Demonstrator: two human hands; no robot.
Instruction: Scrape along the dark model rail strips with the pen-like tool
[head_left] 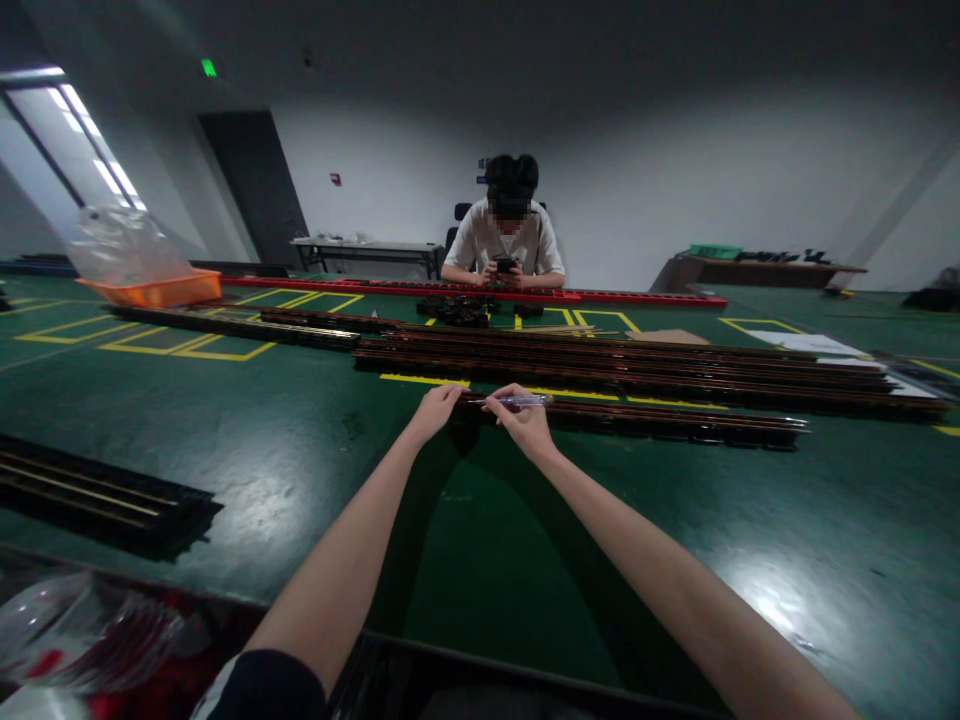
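Note:
A long dark rail strip (675, 420) with copper-coloured lines lies across the green table in front of me. My left hand (436, 412) pinches the left end of this strip between thumb and fingers. In my right hand (527, 428) is a small screwdriver (529, 400) with a clear purplish handle, held like a pen. Its thin tip points left at the strip's end, close to my left fingertips. Whether the tip touches the strip is too small to tell.
Behind the strip lies a stack of similar rails (600, 360). More rails (97, 490) rest at the near left. An orange tray (165, 290) holds a clear plastic bag. Across the table sits a person (502, 240) holding a small black part, behind a dark pile (454, 308).

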